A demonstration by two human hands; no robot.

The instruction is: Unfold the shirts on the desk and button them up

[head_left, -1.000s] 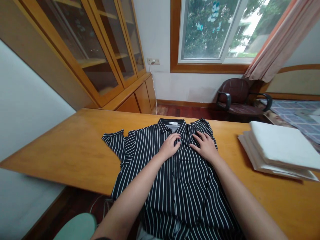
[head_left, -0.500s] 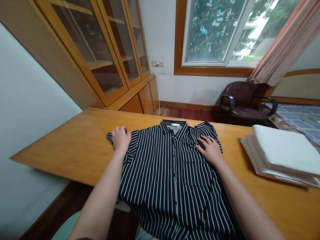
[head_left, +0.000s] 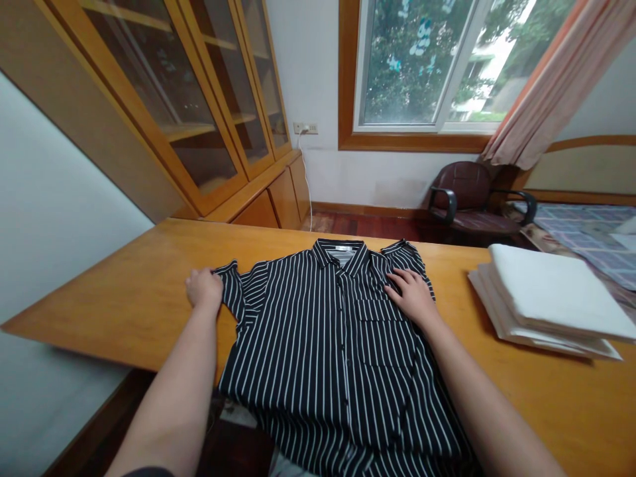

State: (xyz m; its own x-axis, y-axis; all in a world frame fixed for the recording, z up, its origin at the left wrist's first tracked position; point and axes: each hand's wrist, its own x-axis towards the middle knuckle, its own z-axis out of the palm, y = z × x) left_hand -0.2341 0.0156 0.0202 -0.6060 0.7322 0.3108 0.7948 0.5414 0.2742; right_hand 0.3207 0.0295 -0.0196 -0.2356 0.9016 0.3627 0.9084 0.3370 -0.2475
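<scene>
A black shirt with white stripes [head_left: 308, 331] lies front side up on the wooden table [head_left: 149, 285], collar toward the far edge, its lower part hanging over the near edge. My left hand [head_left: 205, 287] is closed on the end of the shirt's left-side sleeve, which is pulled out to the left. Spread fingers of my right hand [head_left: 412, 293] rest flat on the shirt's chest, above the pocket and near the other shoulder. The sleeve on that side is bunched near the far edge.
On the right of the table sits a stack of folded white cloth or padding [head_left: 556, 295]. Beyond the table are a glass-door cabinet [head_left: 199, 126], a dark red armchair [head_left: 464, 195] and a bed [head_left: 586, 232]. A white cord [head_left: 307, 172] hangs from a wall socket.
My left hand has moved left, drawing the sleeve outward from the shirt body. My right hand stays on the chest. The whole view has shifted slightly.
</scene>
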